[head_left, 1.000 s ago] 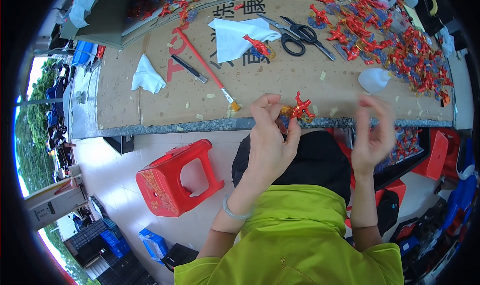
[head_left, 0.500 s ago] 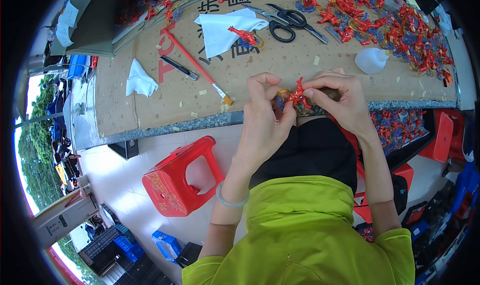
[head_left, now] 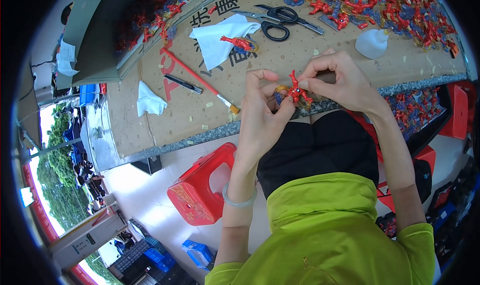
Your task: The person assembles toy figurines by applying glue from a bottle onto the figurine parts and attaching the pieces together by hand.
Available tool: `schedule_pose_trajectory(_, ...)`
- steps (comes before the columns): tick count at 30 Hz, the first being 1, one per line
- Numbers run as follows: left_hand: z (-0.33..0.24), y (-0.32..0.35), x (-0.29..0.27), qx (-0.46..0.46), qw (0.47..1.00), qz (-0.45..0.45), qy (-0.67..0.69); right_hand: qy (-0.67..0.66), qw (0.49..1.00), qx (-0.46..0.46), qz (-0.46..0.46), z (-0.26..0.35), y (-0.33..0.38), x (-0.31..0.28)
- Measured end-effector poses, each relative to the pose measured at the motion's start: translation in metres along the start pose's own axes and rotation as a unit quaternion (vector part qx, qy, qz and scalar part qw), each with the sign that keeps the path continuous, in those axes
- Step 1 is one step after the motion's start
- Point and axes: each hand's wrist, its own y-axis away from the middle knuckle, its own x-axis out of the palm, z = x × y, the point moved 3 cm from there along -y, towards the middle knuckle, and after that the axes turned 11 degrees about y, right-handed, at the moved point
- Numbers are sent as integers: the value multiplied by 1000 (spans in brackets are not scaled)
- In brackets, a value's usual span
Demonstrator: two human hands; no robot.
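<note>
Close to the table's front edge, my left hand (head_left: pixel 265 107) is closed around a small red plastic figurine (head_left: pixel 294 96) with yellow and purple translucent parts at its base. The figurine is upright, one limb pointing up. My right hand (head_left: pixel 342 77) pinches with thumb and forefinger at the figurine's upper right side; anything small between those fingertips is hidden. Beyond my hands, a similar figurine (head_left: pixel 237 42) lies on a white cloth (head_left: pixel 215 47), near black-handled scissors (head_left: pixel 275 31). A white squeeze bottle (head_left: pixel 371 45) stands past my right hand.
A heap of red figurines (head_left: pixel 400 15) covers the far right of the cardboard-topped table (head_left: pixel 145 135). A red-handled brush (head_left: pixel 195 74), a craft knife (head_left: pixel 184 83) and a smaller white cloth (head_left: pixel 149 100) lie left. A red stool (head_left: pixel 197 195) stands on the floor.
The whole view has shifted and turned slightly, so table and stool appear moved. Both hands stay at the figurine, which has tilted a little between my fingers.
</note>
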Motion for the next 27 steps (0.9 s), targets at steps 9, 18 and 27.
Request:
schedule_pose_trajectory(9,-8,-5,-1,-73,995,51,44,16,1000,-14,-22,-5,1,2)
schedule_pose_trajectory(18,-9,-7,0,-74,996,47,34,27,999,-13,-20,-6,0,1)
schedule_pose_trajectory(27,-8,-7,-2,-81,995,45,20,38,999,-18,-20,-5,1,0)
